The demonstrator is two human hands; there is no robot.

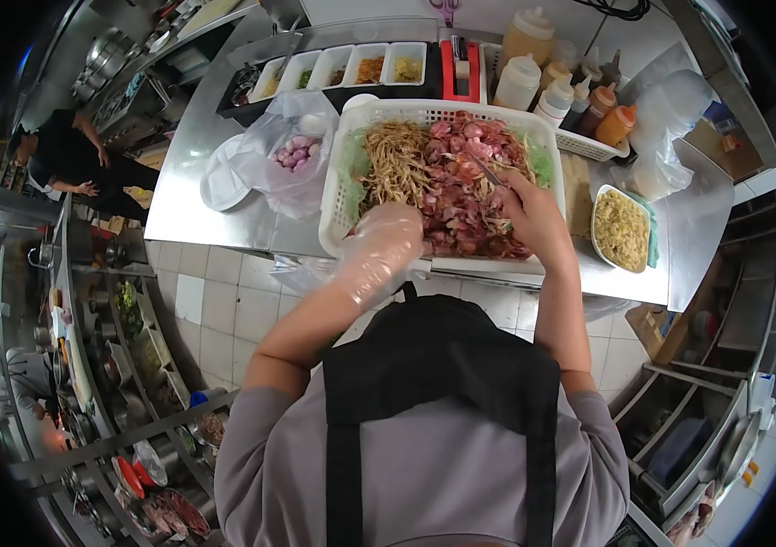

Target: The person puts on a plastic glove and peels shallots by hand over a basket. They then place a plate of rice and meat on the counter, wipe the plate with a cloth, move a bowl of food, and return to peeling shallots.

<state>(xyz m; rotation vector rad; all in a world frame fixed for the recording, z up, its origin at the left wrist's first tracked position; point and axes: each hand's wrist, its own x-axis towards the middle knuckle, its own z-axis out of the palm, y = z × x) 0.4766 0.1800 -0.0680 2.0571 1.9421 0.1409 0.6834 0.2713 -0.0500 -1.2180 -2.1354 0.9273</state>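
A white plastic basket (331,196) lies across the counter in front of me. Its left part holds thin brown, root-like strands (395,164), its right part reddish-purple peels that look like onion or shallot skins (461,205). In my right hand (534,219) is a small knife (486,170), its blade angled up and left over the peels. My left hand (390,235) wears a clear plastic glove and is curled at the basket's front edge; whatever its fingers hold is hidden. Left of the basket, purple shallots (295,153) sit in a clear plastic bag (265,173).
White trays of toppings (370,71) line the back, beside a red-framed holder (459,73). Several squeeze bottles (517,84) stand behind the basket. A bowl of pale yellow chopped food (621,230) is at right. Another person (73,164) stands far left near shelving.
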